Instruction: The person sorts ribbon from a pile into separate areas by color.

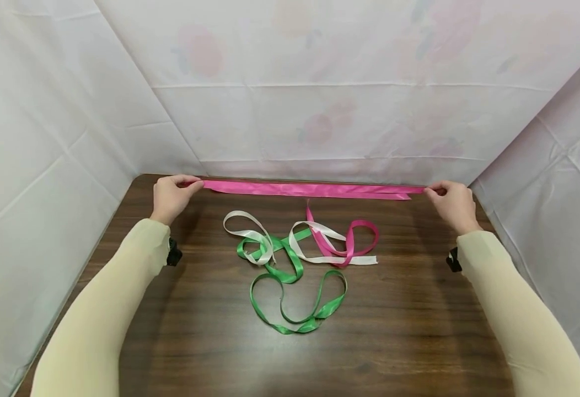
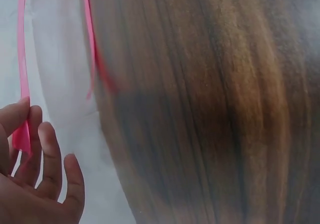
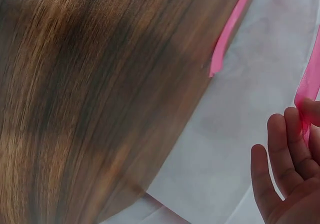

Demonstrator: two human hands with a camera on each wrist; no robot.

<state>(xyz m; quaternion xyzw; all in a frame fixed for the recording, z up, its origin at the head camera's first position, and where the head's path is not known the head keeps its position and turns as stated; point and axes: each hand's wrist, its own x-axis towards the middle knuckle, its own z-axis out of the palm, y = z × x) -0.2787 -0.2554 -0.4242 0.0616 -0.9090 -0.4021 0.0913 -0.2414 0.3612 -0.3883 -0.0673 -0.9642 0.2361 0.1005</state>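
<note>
the table (image 1: 210, 353) in front of me is dark brown wood with streaky grain, its far left corner rounded, a pale glare toward the near side and soft shadows under both arms. white cloth (image 1: 359, 60) walls it in at the back and on both sides, creased in straight folds, with faint pinkish fruit prints on the back part.

along the far edge, right by the cloth, a pink ribbon (image 1: 290, 188) is stretched nearly level from side to side. the left hand (image 1: 175, 194) pinches one end between thumb and finger, and the right hand (image 1: 451, 204) pinches the other end the same way, its remaining fingers loosely bent. a second strip (image 3: 226, 42), also pink, lies along the edge of the wood, just beside the stretched one.

nearer the middle sit loose curls: a white loop (image 1: 262, 239) on the left overlapping a green curl (image 1: 294, 266), a white curl (image 1: 315, 259) crossing a pink curl (image 1: 350, 242) on the right, and a green twist (image 1: 307, 326) closest to the person. pale yellow sleeves (image 1: 91, 314) reach in from the near corners.
</note>
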